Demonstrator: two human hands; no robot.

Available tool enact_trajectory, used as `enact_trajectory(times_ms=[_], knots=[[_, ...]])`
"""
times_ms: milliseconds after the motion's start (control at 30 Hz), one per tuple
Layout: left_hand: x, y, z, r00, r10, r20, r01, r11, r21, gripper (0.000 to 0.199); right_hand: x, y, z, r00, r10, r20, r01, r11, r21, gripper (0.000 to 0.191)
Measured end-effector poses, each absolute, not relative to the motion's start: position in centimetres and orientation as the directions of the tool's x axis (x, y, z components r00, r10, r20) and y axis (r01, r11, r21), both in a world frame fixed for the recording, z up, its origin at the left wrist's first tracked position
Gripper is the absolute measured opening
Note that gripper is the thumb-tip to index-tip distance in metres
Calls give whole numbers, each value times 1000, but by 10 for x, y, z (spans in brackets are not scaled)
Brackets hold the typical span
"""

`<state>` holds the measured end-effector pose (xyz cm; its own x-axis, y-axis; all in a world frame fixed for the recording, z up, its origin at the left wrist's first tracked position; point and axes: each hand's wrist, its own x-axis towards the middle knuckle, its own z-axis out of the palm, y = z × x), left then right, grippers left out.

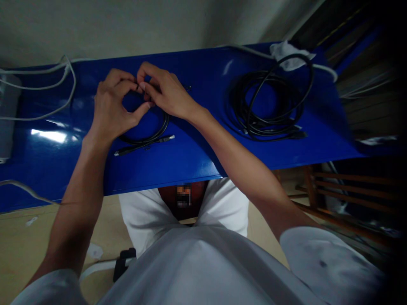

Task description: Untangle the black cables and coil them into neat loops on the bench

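Note:
A small coil of black cable (159,134) lies on the blue table, its near side showing below my hands. Two of its plugs rest at the near edge: a dark connector with a silver tip (167,138) and another plug end (122,151). My left hand (111,103) arches over the left of the coil, thumb and fingers curled in. My right hand (167,91) meets it at the far side, fingertips pinched. A thin black strand (137,87) shows between the fingertips of both hands; whether it is cable or a tie I cannot tell. Fingers hide the coil's far side.
A larger coil of black cable (270,108) lies to the right, one loop standing up, near a crumpled white plastic bag (291,55). White cords (71,91) and a pale box (9,114) are at the left. A wall (127,29) rises behind the blue table (203,161).

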<state>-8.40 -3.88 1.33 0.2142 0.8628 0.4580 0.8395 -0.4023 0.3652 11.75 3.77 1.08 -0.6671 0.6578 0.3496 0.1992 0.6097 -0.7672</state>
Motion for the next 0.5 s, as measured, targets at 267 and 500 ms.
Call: enact_trajectory(times_ms=[267, 500], knots=[[-80, -38, 14, 126, 862, 490, 874, -330, 356, 20, 117, 36, 15, -661, 665, 347, 217, 613, -760, 86], [-78, -40, 16, 114, 852, 511, 872, -332, 360, 15, 117, 33, 18, -649, 684, 333, 231, 594, -771, 88]])
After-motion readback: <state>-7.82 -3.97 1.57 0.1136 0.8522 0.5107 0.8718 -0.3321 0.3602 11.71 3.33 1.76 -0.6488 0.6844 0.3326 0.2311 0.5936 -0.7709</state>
